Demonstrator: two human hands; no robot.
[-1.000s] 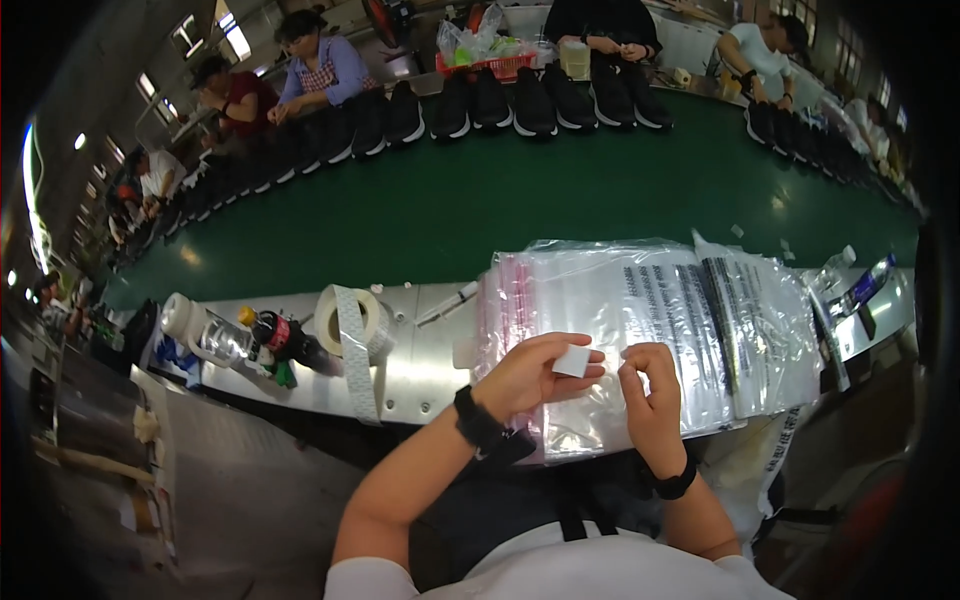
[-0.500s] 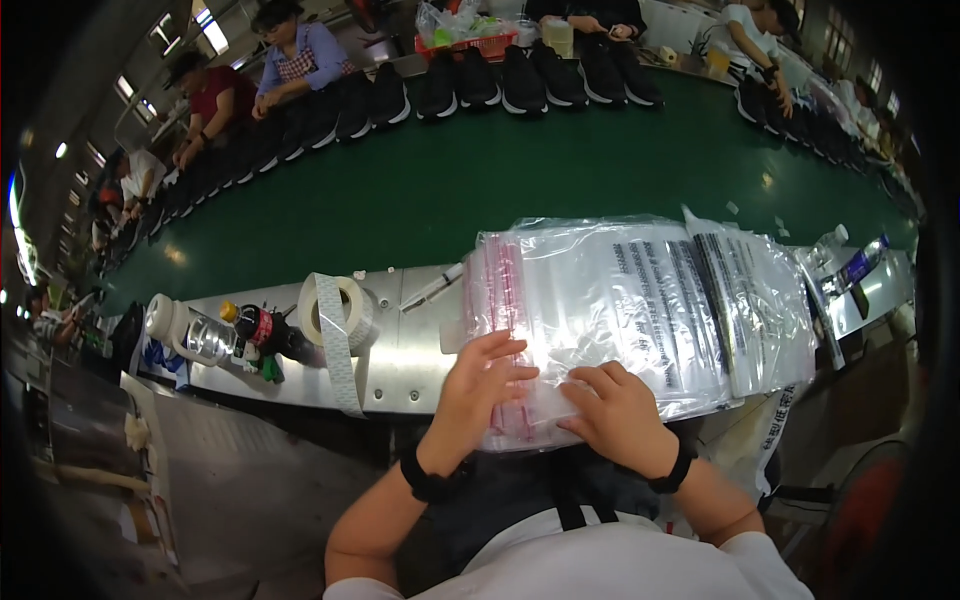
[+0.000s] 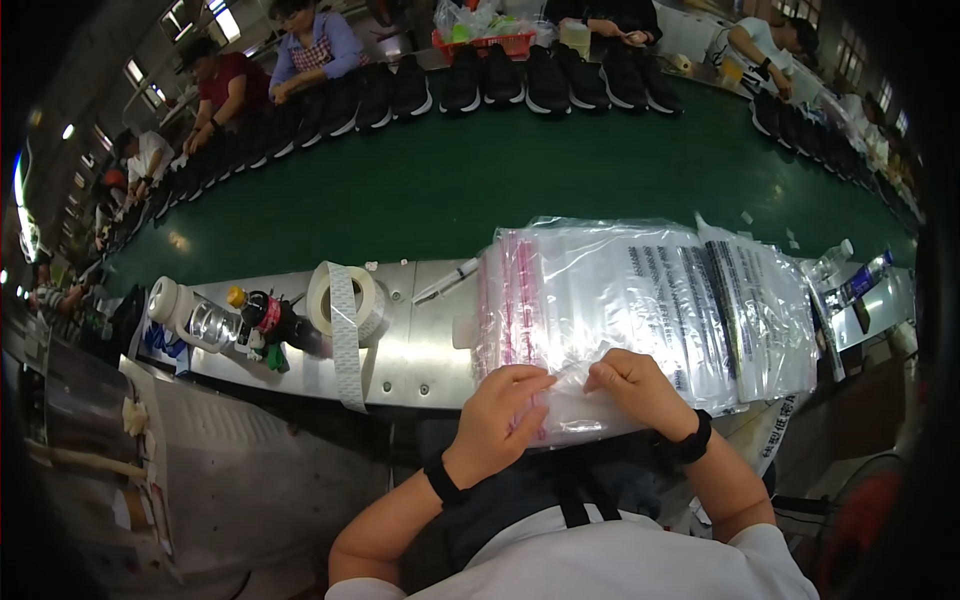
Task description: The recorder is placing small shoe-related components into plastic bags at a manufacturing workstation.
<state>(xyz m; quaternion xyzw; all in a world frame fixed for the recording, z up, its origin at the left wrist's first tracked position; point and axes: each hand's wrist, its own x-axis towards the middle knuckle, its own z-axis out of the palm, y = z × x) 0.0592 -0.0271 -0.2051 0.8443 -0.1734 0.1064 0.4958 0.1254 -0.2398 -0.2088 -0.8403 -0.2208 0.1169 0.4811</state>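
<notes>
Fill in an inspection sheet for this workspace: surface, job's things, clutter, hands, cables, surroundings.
Surface: metal bench beside a green conveyor.
Job's things: stack of clear bags overhanging the bench's near edge.
Clutter: tape roll with a strip hanging down, bottles, white roll, pen.
Hands: left hand and right hand both rest on the near edge of the top bag, fingers curled; no firm grip can be told.
Cables: nothing seen.
Surroundings: black shoes lined along the far side of the conveyor, other people working there.
</notes>
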